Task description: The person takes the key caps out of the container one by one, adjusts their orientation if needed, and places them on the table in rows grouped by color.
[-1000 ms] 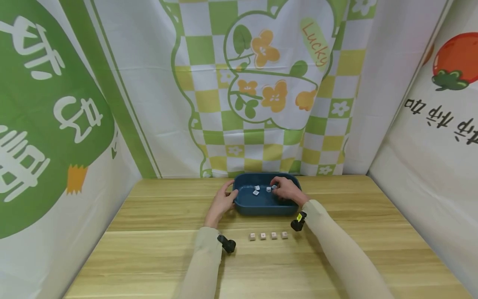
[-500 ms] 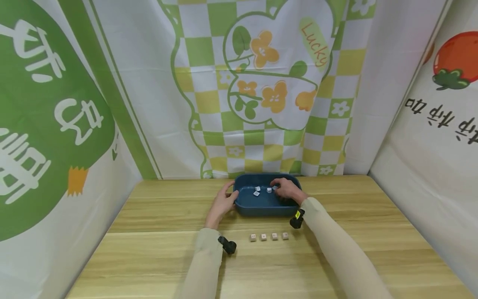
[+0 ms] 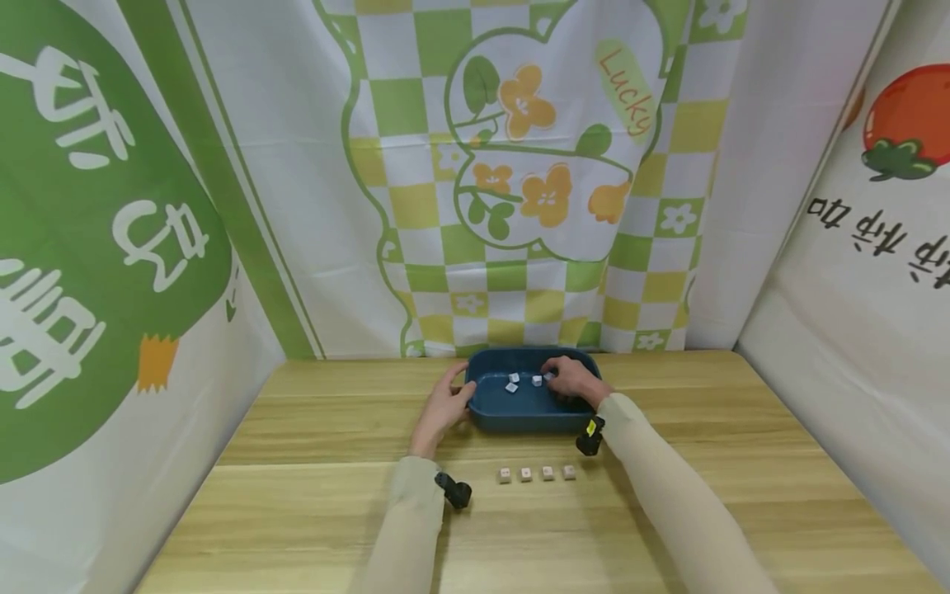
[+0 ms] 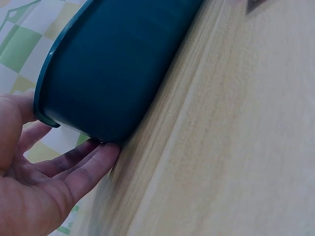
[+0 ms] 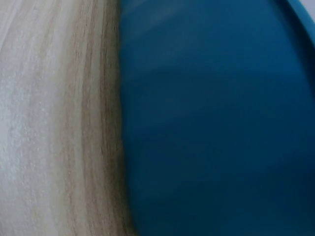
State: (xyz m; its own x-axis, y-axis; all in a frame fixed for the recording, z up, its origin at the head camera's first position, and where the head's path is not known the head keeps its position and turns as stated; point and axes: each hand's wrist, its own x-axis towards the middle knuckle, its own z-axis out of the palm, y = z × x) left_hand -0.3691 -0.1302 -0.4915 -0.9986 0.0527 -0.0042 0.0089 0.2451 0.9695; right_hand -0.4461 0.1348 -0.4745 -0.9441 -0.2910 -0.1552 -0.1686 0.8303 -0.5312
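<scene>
A blue rectangular bin (image 3: 530,423) stands at the back of the table. My left hand (image 3: 441,412) holds its left end, thumb and fingers against the rim and wall. In the left wrist view, fingertips (image 4: 106,157) touch the bin's lower corner. My right hand (image 3: 573,379) reaches over the front right wall into the bin, its fingers curled at a small white die (image 3: 549,377), which they partly cover. Just left of that lies another die (image 3: 537,380). Two more, a back die (image 3: 514,377) and a front die (image 3: 511,388), lie further left. The right wrist view shows the bin's wall (image 5: 211,123) but no fingers.
On the wooden table (image 3: 312,528), in front of the bin, several dice stand in a spaced row, from a left die (image 3: 505,475) to a right die (image 3: 569,472). A printed curtain (image 3: 475,313) hangs right behind the bin. Cloth walls flank both sides.
The head view has shifted slightly, so everything sits a little lower in it. Both hands stay at the bin, and the dice keep their places.
</scene>
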